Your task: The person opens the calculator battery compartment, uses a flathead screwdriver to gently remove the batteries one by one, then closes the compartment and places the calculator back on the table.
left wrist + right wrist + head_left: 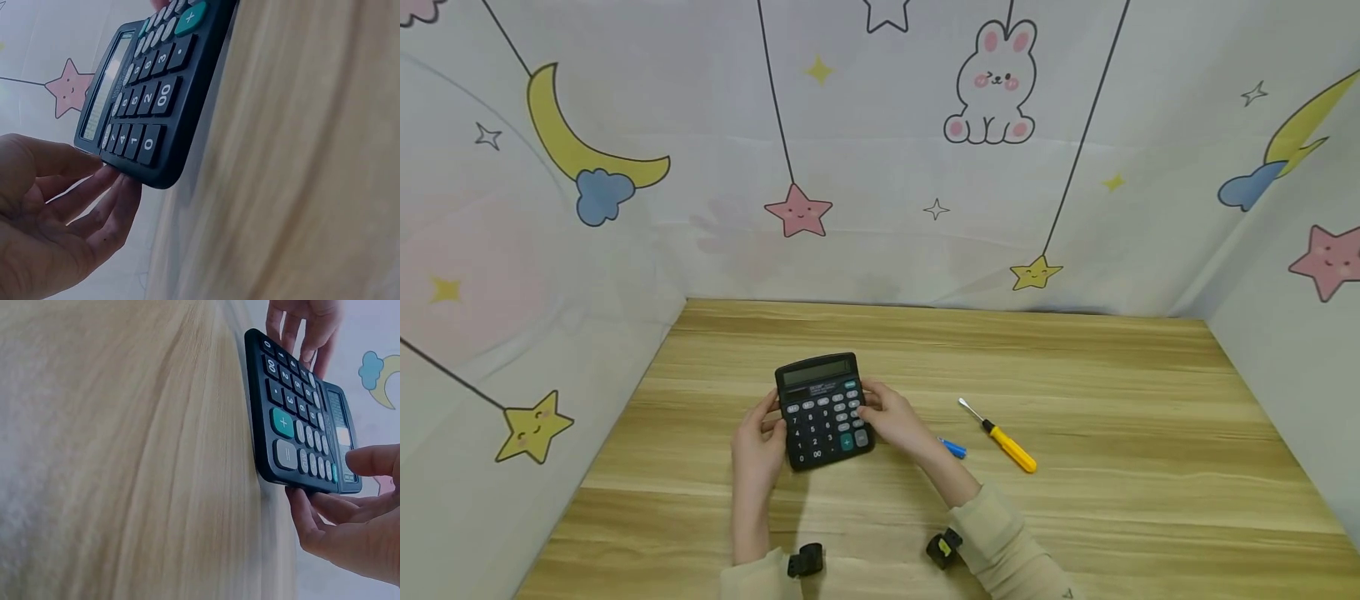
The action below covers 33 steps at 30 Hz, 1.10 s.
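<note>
A black desk calculator (812, 429) is held between both hands, its keys and display facing up toward the head camera. My left hand (760, 442) grips its left edge; the left wrist view shows the thumb at the side and the fingers (119, 209) underneath. On the opposite edge my right hand (891, 417) holds it, thumb over the right-hand key columns in the head view, other fingers (302, 515) beneath. The green plus key (282, 423) and the grey equals key (286, 454) show clearly in the right wrist view.
A screwdriver (1011, 450) with a yellow handle lies on the wood-grain table (1112, 500), right of my right hand. Closer to that forearm is a small blue object (953, 448), partly hidden by the wrist. White printed cloth (880, 258) walls the table's back and sides.
</note>
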{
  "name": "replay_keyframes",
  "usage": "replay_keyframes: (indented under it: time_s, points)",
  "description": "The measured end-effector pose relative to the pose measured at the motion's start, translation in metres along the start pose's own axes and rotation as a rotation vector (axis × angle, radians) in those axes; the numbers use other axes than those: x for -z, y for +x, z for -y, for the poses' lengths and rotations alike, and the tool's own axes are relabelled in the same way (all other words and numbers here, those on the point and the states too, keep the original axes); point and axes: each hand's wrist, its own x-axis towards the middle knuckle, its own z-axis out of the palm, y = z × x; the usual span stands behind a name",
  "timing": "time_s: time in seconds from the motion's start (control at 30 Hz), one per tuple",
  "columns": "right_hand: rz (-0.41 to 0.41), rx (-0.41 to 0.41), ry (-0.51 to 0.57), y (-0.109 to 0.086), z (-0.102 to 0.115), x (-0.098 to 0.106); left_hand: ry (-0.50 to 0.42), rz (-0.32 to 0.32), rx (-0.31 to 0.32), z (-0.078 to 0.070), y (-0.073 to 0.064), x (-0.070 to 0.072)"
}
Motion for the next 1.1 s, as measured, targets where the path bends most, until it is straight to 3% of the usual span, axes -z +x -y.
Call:
replay_keyframes:
  time_s: [0.33,0.6,1.1]
  points:
    - [-0.034,-0.015,-0.015,0.0017,0.0024,-0.0016,-0.089,0.042,0.066,-0.0026,-0.0006,-0.001]
    - [-0.06,-0.001,-0.054,0.0033,0.0003,-0.0029,-0.089,0.065,0.095,-0.0017,-0.0009,-0.0021]
    - [-0.056,-0.047,-0.008,0.0029,-0.0003,-0.0051,-0.092,0.124,0.175,-0.0017,-0.0002,-0.0008]
